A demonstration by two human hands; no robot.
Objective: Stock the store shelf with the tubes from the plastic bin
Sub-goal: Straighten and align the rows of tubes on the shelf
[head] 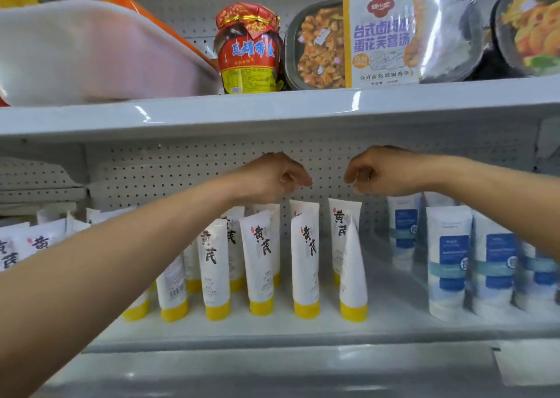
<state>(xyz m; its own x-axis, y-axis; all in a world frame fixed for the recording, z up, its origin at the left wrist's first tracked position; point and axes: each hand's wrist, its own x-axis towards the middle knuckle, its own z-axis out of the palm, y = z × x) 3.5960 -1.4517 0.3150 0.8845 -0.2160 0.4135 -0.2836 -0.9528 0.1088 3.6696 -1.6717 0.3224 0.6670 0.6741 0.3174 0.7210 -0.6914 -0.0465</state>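
Head view: a person's left hand (272, 179) and right hand (381, 171) hover near each other but apart at centre frame. Both have curled fingers with nothing visible in them, just above white squeeze tubes with yellow caps (257, 258). The tubes stand cap-down in rows on the pale grey lower store shelf (394, 322), toward six o'clock. White tubes with blue labels (448, 255) stand at four o'clock. A white plastic bin (91, 49) lies tilted on the upper shelf (272, 109) at ten o'clock, with a red-wrapped jar (248, 49) at twelve.
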